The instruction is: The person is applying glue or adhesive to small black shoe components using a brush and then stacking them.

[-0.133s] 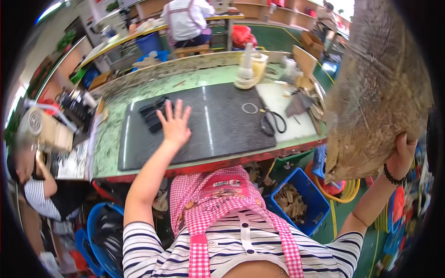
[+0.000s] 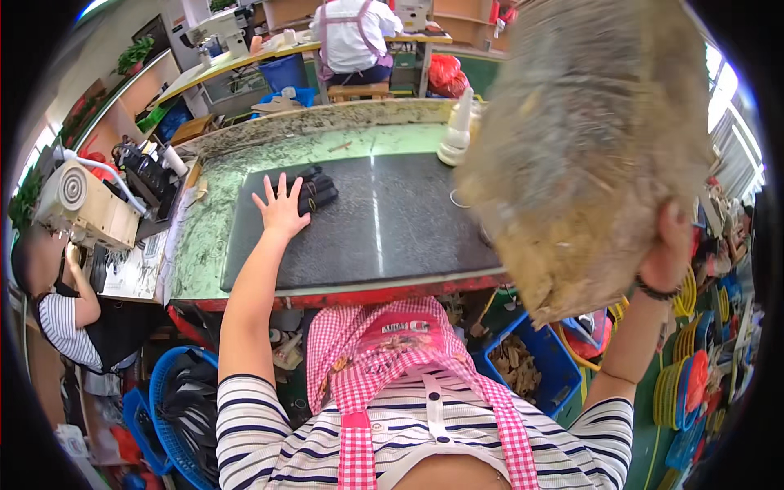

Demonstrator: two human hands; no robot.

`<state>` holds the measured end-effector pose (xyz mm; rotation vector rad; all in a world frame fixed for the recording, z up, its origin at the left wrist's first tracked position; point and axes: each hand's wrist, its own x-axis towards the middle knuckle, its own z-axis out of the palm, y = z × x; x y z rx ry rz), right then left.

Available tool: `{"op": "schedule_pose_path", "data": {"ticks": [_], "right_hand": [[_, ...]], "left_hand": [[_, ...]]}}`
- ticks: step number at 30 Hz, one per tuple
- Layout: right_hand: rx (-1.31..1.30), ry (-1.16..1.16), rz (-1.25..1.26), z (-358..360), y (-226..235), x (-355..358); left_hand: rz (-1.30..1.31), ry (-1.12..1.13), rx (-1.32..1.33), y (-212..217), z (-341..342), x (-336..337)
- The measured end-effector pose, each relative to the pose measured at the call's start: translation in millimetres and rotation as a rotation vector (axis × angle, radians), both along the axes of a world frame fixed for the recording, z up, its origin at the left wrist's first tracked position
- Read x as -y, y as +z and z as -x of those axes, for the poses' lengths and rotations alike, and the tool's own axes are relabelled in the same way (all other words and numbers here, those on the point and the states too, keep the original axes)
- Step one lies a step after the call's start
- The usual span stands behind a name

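My left hand [image 2: 282, 208], its fingers spread, is over the left part of a dark slab [image 2: 408, 237] on the bench. Just to the right of it lie black rolled bundles [image 2: 318, 194]; whether the fingertips touch them I cannot tell. My right hand [image 2: 668, 249] grips the lower right edge of a large, brown, stained sheet [image 2: 580, 171], blurred by motion. Raised at the bench's right side, the sheet hides that end of the bench. A white cone-topped bottle [image 2: 457, 131] stands beside the sheet's left edge, and part of a pale ring [image 2: 459, 198] shows below it.
Under the bench, a blue crate [image 2: 523, 359] holds brown scraps. To the lower left, a blue basket [image 2: 163, 408] contains black pieces. A person [image 2: 69, 310] works at a machine [image 2: 86, 200] on the left; another person [image 2: 351, 41] sits beyond the bench.
The brown sheet has swung left over the bench, covering the scissors and white board. My left hand has shifted from beside the black bundles' right to their left. The view has turned a little.
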<state>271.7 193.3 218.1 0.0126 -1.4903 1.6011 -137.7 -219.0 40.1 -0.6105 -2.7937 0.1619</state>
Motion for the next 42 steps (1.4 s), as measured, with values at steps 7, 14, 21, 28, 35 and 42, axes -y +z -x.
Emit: {"op": "schedule_pose_path", "data": {"ticks": [7, 14, 21, 28, 35, 42], "right_hand": [[0.676, 0.306, 0.313, 71.1, -120.6, 9.2], [1.06, 0.293, -0.019, 109.7, -170.0, 31.9], [1.037, 0.555, 0.309, 135.3, -197.0, 6.2], [1.036, -0.39, -0.879, 170.9, -168.3, 11.7], [1.225, -0.637, -1.056, 145.4, -209.5, -34.4], [0.817, -0.476, -0.723, 364.5, -165.4, -130.4]], "left_hand": [[-0.092, 0.132, 0.143, -4.5, 48.5, -30.2], [-0.139, 0.017, 0.391, 18.5, 128.0, -8.8], [-0.692, 0.049, 0.267, -17.2, 174.0, 25.9], [-1.118, -0.061, 0.144, 45.1, 121.2, 51.3], [-1.286, 0.002, 0.216, 12.7, -45.8, -51.7], [-1.464, -0.071, 0.229, -35.9, 12.3, -88.1]]}}
